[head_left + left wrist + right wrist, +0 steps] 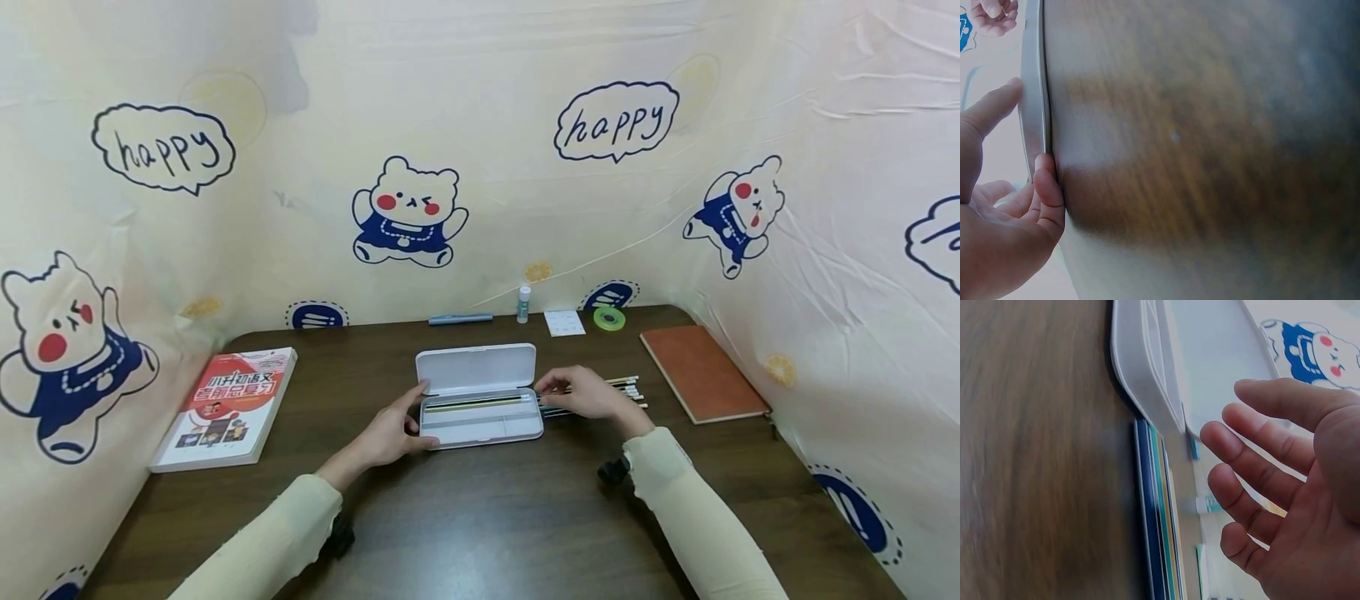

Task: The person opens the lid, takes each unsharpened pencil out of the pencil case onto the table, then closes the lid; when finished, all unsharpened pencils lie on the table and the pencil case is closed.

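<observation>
On the table, centre: a white pencil case (480,398) lies open on the dark wooden table (480,517), lid tipped back, with one pencil along its upper compartment.
Left hand: the left hand (390,433) steadies the case's left end, thumb at the near corner and index finger stretched along the end; the fingers are fairly straight, pressing rather than wrapping.
Left wrist view: only this view shows the contact closely, with the thumb (1047,194) flat against the case's grey rim (1036,94) and the index finger (991,109) touching it higher up; the other hand's fingertips peek in at the top left corner.
Right hand: the right hand (588,393) hovers just beside the case's right end, over a row of pencils (626,390); its fingers are loose, gently bent and holding nothing.
Right wrist view: the palm is bare and the fingers (1254,462) spread, which the head view cannot settle; the pencils (1157,512) lie side by side against the case's end (1141,369).
Head view only: a red-covered book (228,406) at the left, a brown notebook (701,372) at the right; along the back edge, a blue pen (460,318), a small bottle (523,304), a white card (564,322) and a green tape roll (609,317).
Backdrop: a cream cloth (480,150) printed with bears and "happy" bubbles.
</observation>
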Available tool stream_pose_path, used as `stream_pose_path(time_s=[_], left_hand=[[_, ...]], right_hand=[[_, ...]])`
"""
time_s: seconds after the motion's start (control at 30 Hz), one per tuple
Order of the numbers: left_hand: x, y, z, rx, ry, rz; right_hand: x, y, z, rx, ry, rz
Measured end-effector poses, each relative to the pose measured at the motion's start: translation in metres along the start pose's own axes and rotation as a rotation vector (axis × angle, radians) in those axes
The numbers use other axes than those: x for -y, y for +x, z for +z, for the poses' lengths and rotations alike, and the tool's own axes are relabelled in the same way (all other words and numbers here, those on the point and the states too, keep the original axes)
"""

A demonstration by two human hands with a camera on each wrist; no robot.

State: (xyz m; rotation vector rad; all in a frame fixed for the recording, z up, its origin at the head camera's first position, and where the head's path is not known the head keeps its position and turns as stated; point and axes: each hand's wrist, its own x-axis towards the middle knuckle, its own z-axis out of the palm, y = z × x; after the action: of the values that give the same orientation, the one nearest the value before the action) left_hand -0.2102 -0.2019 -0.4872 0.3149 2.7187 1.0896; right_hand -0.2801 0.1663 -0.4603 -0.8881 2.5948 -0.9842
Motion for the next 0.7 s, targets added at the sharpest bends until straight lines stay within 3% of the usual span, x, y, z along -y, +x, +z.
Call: stream_pose_path(time_s=[0.7], left_hand=[[0.001, -0.001, 0.001, -0.008, 0.008, 0.01]], right_hand=[[0.014, 0.024, 0.03, 0.13, -0.135, 0.016]])
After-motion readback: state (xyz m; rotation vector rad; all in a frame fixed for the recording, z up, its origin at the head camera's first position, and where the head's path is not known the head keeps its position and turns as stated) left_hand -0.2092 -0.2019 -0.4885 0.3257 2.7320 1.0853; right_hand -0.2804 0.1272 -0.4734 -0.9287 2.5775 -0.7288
